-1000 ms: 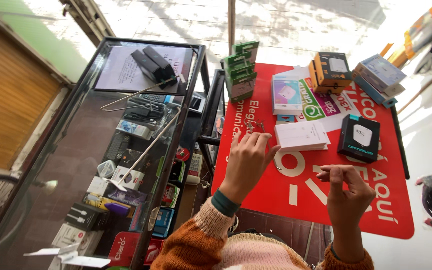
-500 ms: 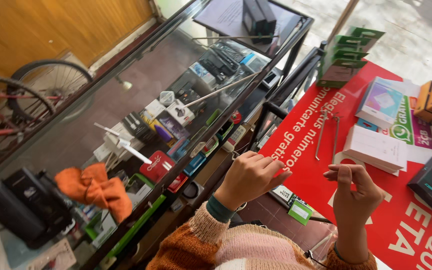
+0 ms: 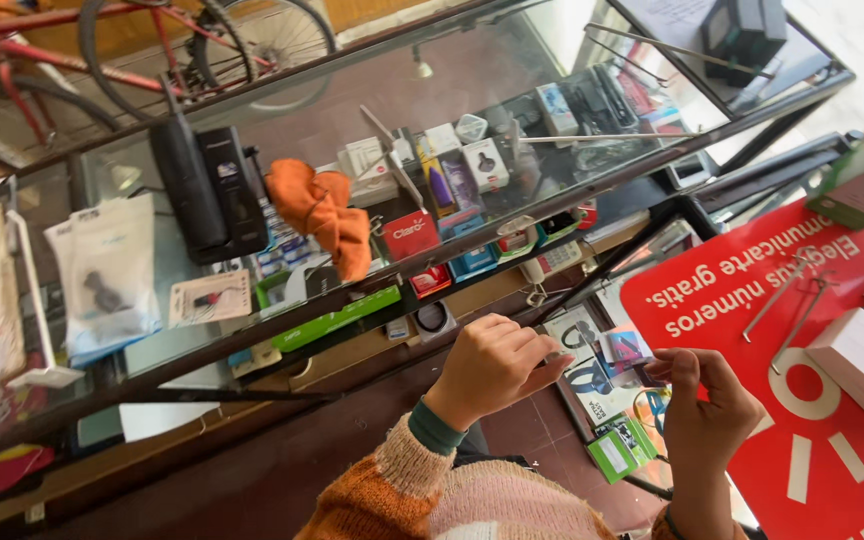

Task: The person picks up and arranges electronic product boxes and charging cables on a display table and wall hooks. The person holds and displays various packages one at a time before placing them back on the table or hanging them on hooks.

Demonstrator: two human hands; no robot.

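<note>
Both hands are pinching one small flat card-like piece (image 3: 620, 352) between them, held in mid-air over the floor gap betw. glass display case (image 3: 372, 190) and red worktop (image 3: 832, 440). Left hand (image 3: 492, 368) is closing fingertips on its left end, right hand (image 3: 707, 410) is gripping the right end w/ thumb and forefinger. Piece is looking v. light, thin, prob. bendy or snappable; best taken by the edges, light pressure. Room: case edge sitting close on left, worktop edge on right, open air above. Orange cloth (image 3: 324, 215) is lying on the case, well apart.
</note>
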